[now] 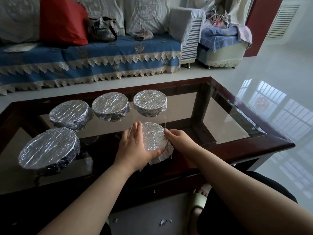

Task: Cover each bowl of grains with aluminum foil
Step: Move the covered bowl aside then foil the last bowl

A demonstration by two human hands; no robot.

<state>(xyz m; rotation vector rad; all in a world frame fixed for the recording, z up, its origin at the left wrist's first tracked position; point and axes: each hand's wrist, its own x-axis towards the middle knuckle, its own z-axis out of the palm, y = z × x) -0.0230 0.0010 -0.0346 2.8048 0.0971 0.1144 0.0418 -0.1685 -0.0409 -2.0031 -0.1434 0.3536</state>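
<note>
- Pressing our left hand (133, 146) flat against the foil-wrapped bowl (153, 138), fingers straight, thumb on top
- Our right hand (179, 139) curls round its right rim
- It sits by the near edge of the glass table (254, 143)

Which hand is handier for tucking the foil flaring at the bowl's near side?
Probably the left hand: its thumb rests beside that foil, while the right hand curls over its right edge.

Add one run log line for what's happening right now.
step: sealing front bowl | left hand: presses foil | right hand: grips foil at rim | four other bowls: covered | surface: glass table
</note>
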